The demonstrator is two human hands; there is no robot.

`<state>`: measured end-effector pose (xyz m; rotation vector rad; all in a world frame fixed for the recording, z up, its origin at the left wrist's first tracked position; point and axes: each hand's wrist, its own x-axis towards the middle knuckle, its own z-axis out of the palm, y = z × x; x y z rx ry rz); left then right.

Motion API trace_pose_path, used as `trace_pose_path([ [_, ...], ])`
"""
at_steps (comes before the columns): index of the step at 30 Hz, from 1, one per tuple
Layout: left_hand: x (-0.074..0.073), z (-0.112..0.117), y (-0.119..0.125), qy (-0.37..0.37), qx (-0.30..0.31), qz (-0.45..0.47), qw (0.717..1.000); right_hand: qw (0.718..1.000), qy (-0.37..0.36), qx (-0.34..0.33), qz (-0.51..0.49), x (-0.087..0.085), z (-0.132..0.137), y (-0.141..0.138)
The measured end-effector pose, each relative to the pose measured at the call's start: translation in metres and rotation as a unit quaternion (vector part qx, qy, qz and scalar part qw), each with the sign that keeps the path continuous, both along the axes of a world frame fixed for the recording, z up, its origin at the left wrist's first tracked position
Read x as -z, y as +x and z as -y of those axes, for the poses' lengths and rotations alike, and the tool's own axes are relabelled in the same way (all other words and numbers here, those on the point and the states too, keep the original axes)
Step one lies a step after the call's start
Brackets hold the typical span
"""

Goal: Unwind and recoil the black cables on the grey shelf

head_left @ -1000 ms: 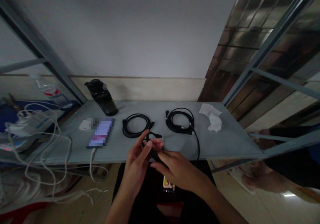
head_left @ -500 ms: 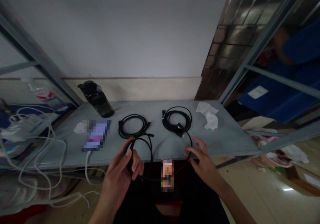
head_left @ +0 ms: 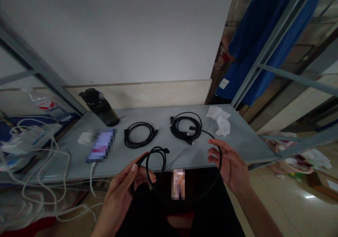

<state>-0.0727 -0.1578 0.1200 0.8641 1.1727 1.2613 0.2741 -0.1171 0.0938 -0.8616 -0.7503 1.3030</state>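
Observation:
My left hand pinches a small loop of black cable just in front of the grey shelf. The same cable runs low across my lap and up over my right hand, whose fingers are spread with the cable draped around them. From there it leads to a coiled black cable lying on the shelf. A second coiled black cable lies to its left, apart from both hands.
A phone with a white lead lies left on the shelf, a black bottle behind it. Crumpled tissue sits at the right. White cords tangle at far left. A person in blue stands behind the metal frame.
My hands have drawn apart: the right one moved right and up with the cable, the left one keeps its loop. The person in blue came closer behind the frame.

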Motion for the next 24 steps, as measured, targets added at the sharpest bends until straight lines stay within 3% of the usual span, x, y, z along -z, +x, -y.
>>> trace_pose_path([
  [3,-0.003,-0.002,-0.007,-0.013,-0.053,0.022,0.998,0.998,-0.004,0.057,-0.014,-0.011,-0.001,0.021],
  [9,-0.018,-0.008,-0.03,-0.025,-0.117,0.017,0.993,0.982,0.049,0.163,0.086,-0.024,0.0,0.071],
  [16,-0.01,-0.024,-0.072,0.033,-0.163,-0.002,0.986,0.953,0.055,0.252,0.161,-0.048,0.006,0.138],
  [19,-0.011,-0.025,-0.066,0.063,-0.138,-0.01,0.988,0.949,0.06,0.254,0.174,-0.054,0.009,0.149],
  [24,-0.019,-0.02,-0.044,0.065,-0.113,-0.075,0.989,0.947,0.068,0.262,0.172,-0.06,0.014,0.141],
])
